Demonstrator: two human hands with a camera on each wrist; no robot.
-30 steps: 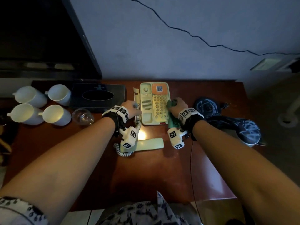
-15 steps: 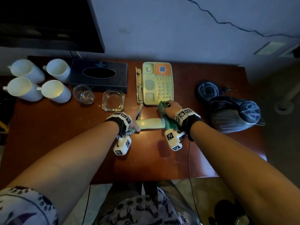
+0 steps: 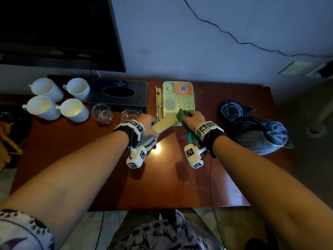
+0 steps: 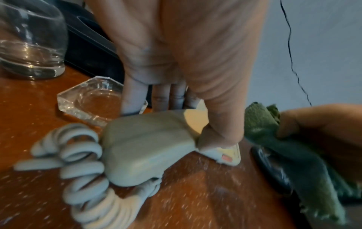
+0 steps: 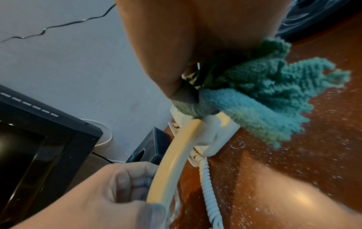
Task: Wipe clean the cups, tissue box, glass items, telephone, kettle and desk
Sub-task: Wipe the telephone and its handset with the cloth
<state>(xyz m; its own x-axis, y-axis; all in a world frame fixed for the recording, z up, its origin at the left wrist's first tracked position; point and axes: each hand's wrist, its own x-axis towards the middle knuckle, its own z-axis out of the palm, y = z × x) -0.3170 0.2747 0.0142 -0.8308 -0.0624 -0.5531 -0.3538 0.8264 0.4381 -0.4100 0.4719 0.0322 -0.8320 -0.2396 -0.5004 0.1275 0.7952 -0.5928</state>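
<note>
The left hand (image 3: 146, 126) grips the handset (image 3: 162, 124) at its near end, fingers and thumb curled around it, and holds it slanted above the desk (image 3: 72, 177). The far end of the handset is at the near edge of the phone base (image 3: 177, 100), where the right hand (image 3: 193, 118) pinches a green cloth (image 3: 182, 114) and presses it on the handset tip.

The coiled cord (image 4: 82, 162) lies in loops on the desk under the left hand. If the handset is lifted far, the cord can probably pull the light base and drag it. The ashtray (image 4: 94, 102) is just beside the left fingers (image 4: 131, 96), and the glass (image 3: 102, 113) is near on the left; a wide movement of the wrist could knock them. The loose tail of the cloth hangs down and may catch on the base.
</note>
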